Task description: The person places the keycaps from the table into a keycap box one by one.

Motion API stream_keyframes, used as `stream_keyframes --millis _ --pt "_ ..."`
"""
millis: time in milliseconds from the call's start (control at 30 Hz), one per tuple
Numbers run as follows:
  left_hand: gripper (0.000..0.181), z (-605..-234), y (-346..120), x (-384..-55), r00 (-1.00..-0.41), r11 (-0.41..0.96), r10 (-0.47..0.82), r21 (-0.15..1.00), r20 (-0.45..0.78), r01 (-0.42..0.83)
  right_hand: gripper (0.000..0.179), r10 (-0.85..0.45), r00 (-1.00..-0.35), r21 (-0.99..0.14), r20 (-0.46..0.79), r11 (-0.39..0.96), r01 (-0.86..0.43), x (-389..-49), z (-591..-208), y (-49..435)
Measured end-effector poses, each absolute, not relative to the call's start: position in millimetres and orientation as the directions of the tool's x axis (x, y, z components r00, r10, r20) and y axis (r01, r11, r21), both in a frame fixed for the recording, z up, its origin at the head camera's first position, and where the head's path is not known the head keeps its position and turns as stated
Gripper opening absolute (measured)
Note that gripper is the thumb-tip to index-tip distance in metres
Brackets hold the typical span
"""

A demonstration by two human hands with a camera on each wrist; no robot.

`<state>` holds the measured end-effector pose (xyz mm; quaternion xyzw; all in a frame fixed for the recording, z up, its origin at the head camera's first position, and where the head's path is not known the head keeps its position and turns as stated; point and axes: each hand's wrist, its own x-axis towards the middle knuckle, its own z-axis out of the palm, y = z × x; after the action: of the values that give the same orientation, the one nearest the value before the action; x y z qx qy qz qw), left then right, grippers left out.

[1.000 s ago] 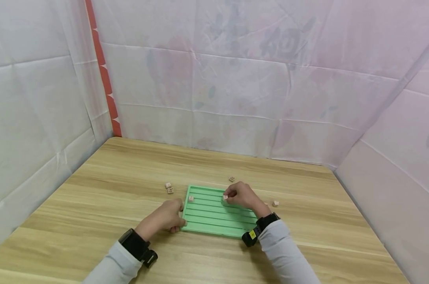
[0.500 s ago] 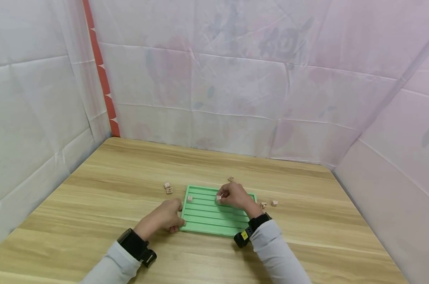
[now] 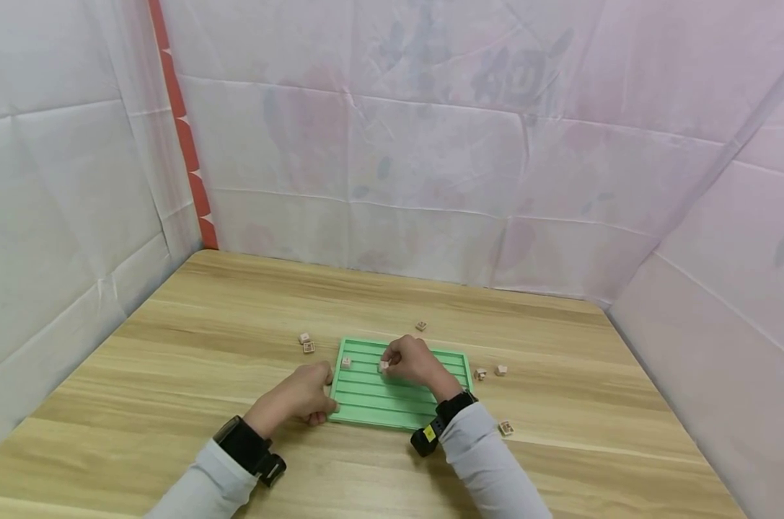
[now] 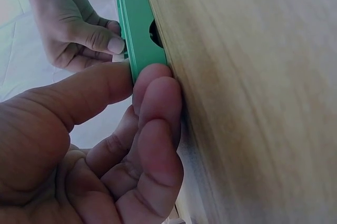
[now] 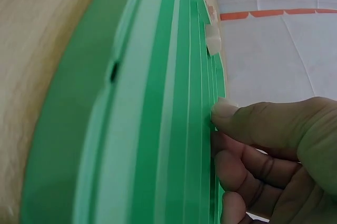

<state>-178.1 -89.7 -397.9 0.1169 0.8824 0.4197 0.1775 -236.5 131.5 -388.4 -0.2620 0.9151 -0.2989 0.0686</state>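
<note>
Enclosing the green tray [image 3: 392, 401] beyond its far edge and out past both ends, pale sheets [image 3: 430, 158] stand as walls, a red strip [image 3: 187, 144] running down past the tray's far left corner. Under the tray, the wood-grain table [image 3: 288, 288] spreads out on every side, and the tray's grooves run lengthwise. Your left hand [image 3: 297, 395] grips the tray's left end, thumb on one face and fingers curled against the other. Your right hand [image 3: 414, 360] is over the tray's far half, thumb and fingers closed narrowly on a small held block [image 3: 384, 366]; whether that block touches the groove, you cannot tell. Black wristbands [image 3: 242, 443] sit nearer you than the tray. A seated block [image 3: 346, 362] rests on the tray by its left end. Two paired blocks [image 3: 309, 347] lie just off its far left corner, a lone block [image 3: 420, 326] beyond its far edge, two more pieces [image 3: 501, 370] past its right end, and a nearer block [image 3: 506, 428] off its near right corner.
</note>
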Motion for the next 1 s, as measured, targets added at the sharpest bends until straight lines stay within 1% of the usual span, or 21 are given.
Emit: stream_keyframes --millis 367,867,1000 --pt "0.029 -391.3 -89.3 -176.1 -0.910 0.631 0.349 0.774 -0.225 0.050 0.010 -0.520 -0.853 -0.581 0.034 0.685 -0.440 -235.2 -387.5 114.7" --pt "0.030 -396.1 -91.0 -178.6 -0.909 0.627 0.349 0.778 -0.229 0.045 0.008 -0.506 -0.862 -0.553 0.037 0.708 -0.439 -235.6 -393.3 95.7" --pt "0.030 -395.8 -91.1 -178.7 -0.908 0.634 0.350 0.772 -0.231 0.048 0.009 -0.501 -0.865 -0.550 0.020 0.717 -0.428 -236.9 -393.9 91.7"
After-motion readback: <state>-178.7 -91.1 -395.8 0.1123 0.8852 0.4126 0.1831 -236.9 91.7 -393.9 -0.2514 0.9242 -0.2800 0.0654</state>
